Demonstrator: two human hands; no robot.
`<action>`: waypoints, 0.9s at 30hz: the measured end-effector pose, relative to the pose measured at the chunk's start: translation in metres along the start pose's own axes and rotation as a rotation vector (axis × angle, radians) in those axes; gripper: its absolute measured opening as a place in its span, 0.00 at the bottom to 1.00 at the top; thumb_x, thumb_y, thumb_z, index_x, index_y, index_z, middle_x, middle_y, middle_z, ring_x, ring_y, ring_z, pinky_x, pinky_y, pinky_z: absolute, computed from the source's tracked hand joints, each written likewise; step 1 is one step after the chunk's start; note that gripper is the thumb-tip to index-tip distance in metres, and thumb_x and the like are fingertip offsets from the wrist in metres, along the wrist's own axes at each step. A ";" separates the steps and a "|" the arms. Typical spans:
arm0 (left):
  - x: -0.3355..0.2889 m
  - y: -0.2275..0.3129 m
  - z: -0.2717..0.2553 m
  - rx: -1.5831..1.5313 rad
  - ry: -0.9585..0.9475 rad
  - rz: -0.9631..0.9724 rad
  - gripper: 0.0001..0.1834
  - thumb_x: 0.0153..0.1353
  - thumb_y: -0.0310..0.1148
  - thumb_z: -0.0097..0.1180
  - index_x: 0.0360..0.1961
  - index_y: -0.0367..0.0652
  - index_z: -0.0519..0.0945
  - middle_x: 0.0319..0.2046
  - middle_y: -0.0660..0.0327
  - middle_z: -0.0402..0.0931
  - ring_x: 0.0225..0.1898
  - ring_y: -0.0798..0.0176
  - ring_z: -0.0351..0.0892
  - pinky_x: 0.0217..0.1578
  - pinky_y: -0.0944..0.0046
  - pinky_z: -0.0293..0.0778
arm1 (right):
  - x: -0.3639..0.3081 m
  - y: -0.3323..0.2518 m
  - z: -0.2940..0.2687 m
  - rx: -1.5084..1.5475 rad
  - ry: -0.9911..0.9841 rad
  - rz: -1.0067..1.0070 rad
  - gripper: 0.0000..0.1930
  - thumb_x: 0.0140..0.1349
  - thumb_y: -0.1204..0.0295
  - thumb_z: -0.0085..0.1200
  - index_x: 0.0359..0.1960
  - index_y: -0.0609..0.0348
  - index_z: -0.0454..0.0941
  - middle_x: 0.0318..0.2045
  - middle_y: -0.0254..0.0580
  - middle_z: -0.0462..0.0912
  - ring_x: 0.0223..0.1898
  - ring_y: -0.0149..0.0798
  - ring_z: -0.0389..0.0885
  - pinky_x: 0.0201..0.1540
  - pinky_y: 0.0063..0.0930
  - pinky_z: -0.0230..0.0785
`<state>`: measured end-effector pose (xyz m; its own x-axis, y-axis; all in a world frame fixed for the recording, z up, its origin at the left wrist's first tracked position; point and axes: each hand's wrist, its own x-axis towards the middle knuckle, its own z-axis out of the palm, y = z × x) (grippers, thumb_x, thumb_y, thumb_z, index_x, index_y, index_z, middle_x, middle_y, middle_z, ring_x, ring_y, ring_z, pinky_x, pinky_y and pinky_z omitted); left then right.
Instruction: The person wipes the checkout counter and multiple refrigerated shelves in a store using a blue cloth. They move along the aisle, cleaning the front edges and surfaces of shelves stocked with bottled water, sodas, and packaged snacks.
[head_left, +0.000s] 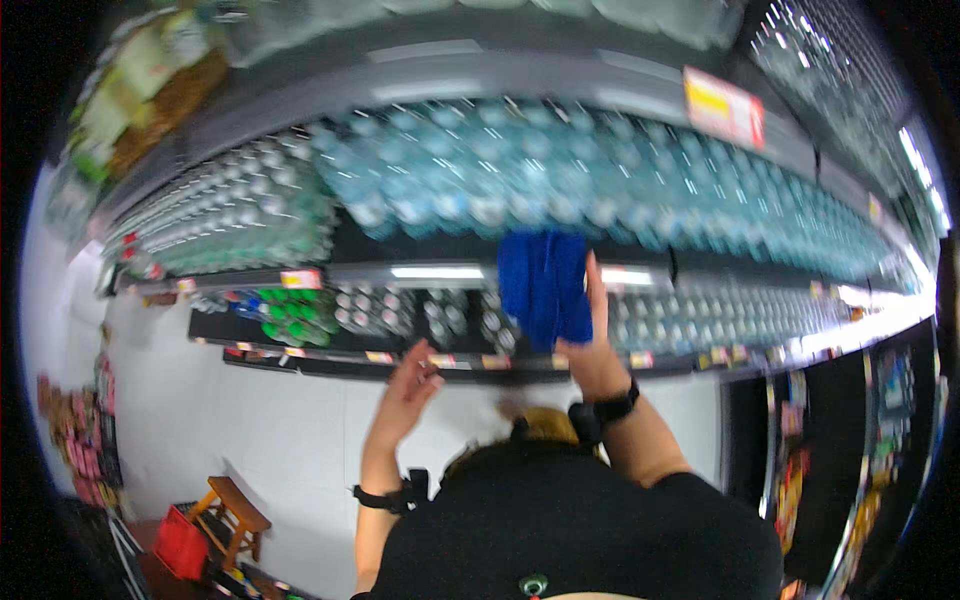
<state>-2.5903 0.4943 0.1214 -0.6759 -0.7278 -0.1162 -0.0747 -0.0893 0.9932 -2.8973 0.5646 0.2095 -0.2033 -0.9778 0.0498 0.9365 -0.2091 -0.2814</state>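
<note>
A blue cloth (543,285) is in my right hand (597,350), in front of the shelf edge. It looks folded, with its upper end just below the clear bluish bottles (490,175) packed along the shelf. My left hand (403,393) is raised lower and to the left, its fingers apart and nothing in them. Behind it runs the front of the lower shelf. Slight blur hides whether the cloth touches the shelf edge (440,274).
Small bottles with green caps (295,312) and other bottles fill the lower shelf. A price tag (725,105) hangs from the upper shelf edge. On the floor at lower left are a wooden stool (235,512) and a red crate (182,545). Stocked shelves (890,400) stand right.
</note>
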 end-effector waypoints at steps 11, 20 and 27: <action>-0.015 0.012 0.007 -0.856 0.217 0.004 0.37 0.66 0.45 0.72 0.70 0.42 0.70 0.61 0.60 0.79 0.61 0.58 0.80 0.63 0.53 0.78 | 0.031 0.117 0.026 -0.821 -0.182 0.746 0.31 0.77 0.61 0.56 0.76 0.61 0.64 0.59 0.43 0.82 0.52 0.33 0.84 0.50 0.29 0.81; -0.021 0.033 0.015 -0.563 0.518 0.026 0.15 0.76 0.35 0.59 0.58 0.39 0.82 0.49 0.63 0.86 0.48 0.68 0.85 0.53 0.63 0.81 | 0.045 0.119 0.027 -1.981 -0.730 -0.181 0.25 0.76 0.54 0.51 0.51 0.70 0.80 0.49 0.60 0.85 0.53 0.60 0.82 0.57 0.49 0.73; -0.019 0.034 0.017 -0.413 0.534 0.012 0.17 0.79 0.38 0.55 0.60 0.41 0.80 0.49 0.62 0.85 0.46 0.67 0.85 0.48 0.63 0.82 | 0.046 0.107 -0.013 -1.790 -0.568 0.279 0.28 0.74 0.47 0.56 0.34 0.66 0.82 0.28 0.56 0.86 0.33 0.58 0.87 0.35 0.46 0.75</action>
<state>-2.5929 0.5166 0.1576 -0.2119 -0.9571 -0.1975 0.2892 -0.2545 0.9228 -2.8103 0.4970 0.1694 0.3344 -0.9424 -0.0056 -0.5101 -0.1760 -0.8420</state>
